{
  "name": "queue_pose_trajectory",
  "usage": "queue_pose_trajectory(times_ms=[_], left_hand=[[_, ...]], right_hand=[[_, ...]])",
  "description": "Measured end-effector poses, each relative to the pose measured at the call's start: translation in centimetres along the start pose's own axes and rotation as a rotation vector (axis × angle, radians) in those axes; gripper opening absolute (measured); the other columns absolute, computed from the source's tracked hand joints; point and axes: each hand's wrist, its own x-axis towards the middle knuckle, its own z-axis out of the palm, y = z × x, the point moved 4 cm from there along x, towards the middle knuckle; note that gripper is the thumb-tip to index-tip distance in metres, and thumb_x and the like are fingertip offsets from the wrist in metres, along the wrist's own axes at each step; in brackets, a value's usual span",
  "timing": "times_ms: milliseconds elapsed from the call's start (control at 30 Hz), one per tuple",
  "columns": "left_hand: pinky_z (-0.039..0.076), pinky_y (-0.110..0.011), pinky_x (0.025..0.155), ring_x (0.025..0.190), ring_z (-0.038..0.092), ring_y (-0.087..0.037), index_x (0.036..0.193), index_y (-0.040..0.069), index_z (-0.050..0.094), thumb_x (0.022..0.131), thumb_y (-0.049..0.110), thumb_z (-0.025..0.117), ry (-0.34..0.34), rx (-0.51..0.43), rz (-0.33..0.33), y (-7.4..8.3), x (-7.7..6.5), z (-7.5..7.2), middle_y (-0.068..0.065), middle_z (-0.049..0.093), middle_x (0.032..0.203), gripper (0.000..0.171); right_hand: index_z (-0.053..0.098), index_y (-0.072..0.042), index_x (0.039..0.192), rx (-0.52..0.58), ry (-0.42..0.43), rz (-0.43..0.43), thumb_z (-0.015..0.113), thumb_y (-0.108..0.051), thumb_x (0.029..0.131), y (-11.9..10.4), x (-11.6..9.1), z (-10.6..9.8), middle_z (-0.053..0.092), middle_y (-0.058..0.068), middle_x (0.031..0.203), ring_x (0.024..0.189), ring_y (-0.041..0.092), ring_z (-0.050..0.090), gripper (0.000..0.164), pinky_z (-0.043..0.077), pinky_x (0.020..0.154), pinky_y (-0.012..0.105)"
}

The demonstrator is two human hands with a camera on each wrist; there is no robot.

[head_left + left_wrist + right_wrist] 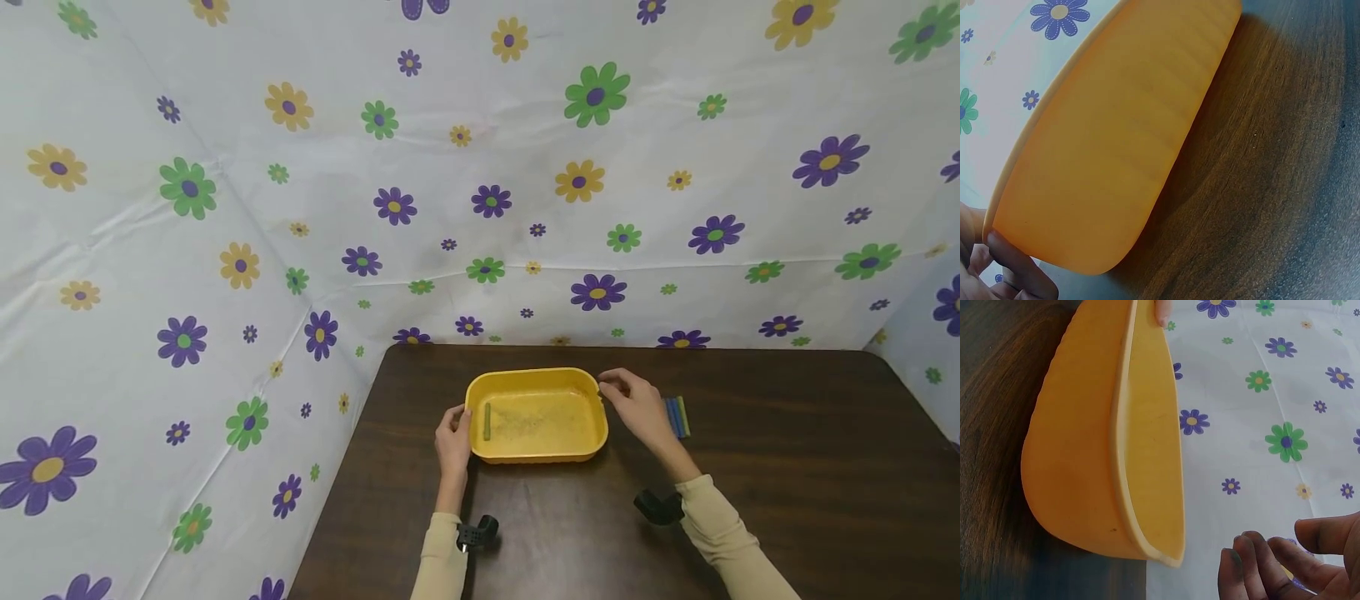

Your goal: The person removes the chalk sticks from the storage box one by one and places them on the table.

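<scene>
A yellow plastic tub (540,457) with a rounded rim stands near the table's far edge in the head view. My left hand (453,446) grips its left rim, and in the left wrist view the thumb and fingers pinch that edge (997,212). Inside, at the left end, lies a green stick (487,422) like chalk, with dusty specks over the floor beside it. At the tub's right corner is my right hand (637,407); the right wrist view shows its fingers (1254,562) loosely bent and apart from the tub, holding nothing.
Several blue and green chalk-like sticks (677,417) lie side by side on the dark wooden table (787,467), just right of my right hand. A white flowered sheet (450,167) hangs behind the table and along its left side.
</scene>
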Motion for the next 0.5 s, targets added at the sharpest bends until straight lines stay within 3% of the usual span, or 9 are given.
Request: queue_pose_trajectory(times_ms=[200,500], left_hand=[[0.040,-0.025,0.050,0.053,0.046,-0.012,0.125,0.000,0.070,0.105,0.019,0.063,0.005,0.009,-0.013,-0.1,0.0,-0.2,-0.023,0.060,0.083,0.028],[0.043,-0.027,0.054,0.061,0.053,-0.020,0.125,0.004,0.071,0.105,0.021,0.064,-0.007,0.023,-0.039,0.0,0.1,0.0,-0.021,0.063,0.086,0.027]], right_hand=[[0.066,0.006,0.124,0.088,-0.036,-0.021,0.060,-0.012,0.106,-0.6,0.2,1.4,0.072,0.019,0.099,0.090,0.040,0.071,0.026,0.060,0.072,0.037],[0.067,0.003,0.124,0.164,-0.101,-0.014,0.060,-0.012,0.106,-2.5,0.7,5.0,0.073,0.018,0.101,0.090,0.034,0.072,0.025,0.060,0.076,0.044]])
